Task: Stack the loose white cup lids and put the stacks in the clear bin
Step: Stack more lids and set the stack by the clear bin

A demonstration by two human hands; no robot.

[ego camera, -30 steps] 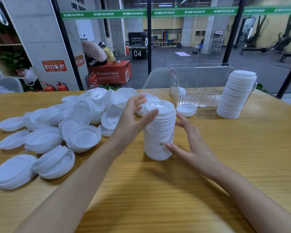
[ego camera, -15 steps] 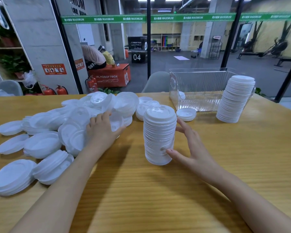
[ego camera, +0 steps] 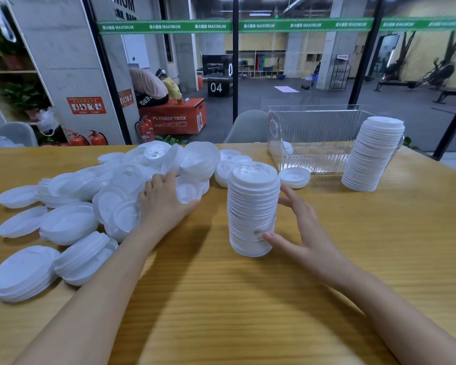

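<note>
A heap of loose lids (ego camera: 69, 222) sprawls over the worktop (ego camera: 248, 312) around the left hand (ego camera: 163, 206), whose grip curls on a single lid (ego camera: 187, 193). The right hand (ego camera: 308, 233) (grip released, fingers spread) touches the upright stack (ego camera: 252, 206) just left of it. Beyond it stand the clear bin (ego camera: 313, 133) and a second stack (ego camera: 371, 154).

The cup lids (ego camera: 252, 177) look like thin matt white plastic. The bin (ego camera: 313, 138) is clear ribbed glossy plastic. The table (ego camera: 248, 299) shows smooth grained wood.
</note>
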